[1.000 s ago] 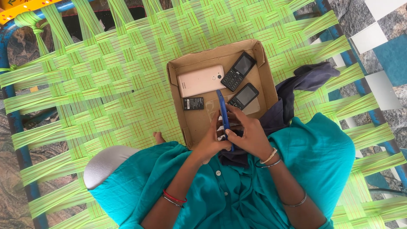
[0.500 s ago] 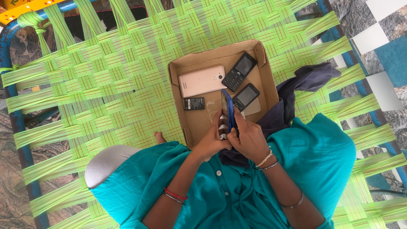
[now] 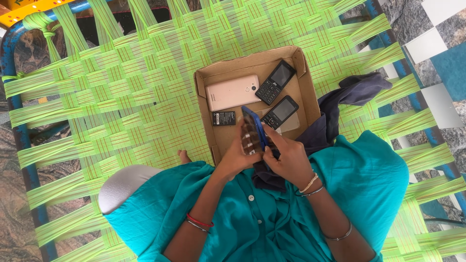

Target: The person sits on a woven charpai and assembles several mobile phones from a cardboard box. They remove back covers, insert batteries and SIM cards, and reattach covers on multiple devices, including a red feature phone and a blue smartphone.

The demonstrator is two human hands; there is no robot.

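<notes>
The left hand (image 3: 241, 154) wraps from below around a blue phone (image 3: 254, 129) stood up on its edge, fingers closed on its back. The right hand (image 3: 286, 156) is closed on the same phone from the other side, its fingertips at the lower edge. Over the last second the phone has tipped up a little straighter and the right hand's fingers have drawn in closer along its side, so the grip reads tighter than before; both hands have stayed over the near end of the cardboard box (image 3: 299, 62). In the box lie a pink-gold phone (image 3: 232, 92) face down, two black keypad phones (image 3: 275, 82) (image 3: 280, 111) and a small black battery (image 3: 223, 118) just beside the blue phone. Around it are teal clothing, a dark cloth (image 3: 347, 94) and the green woven cot (image 3: 121, 97)
</notes>
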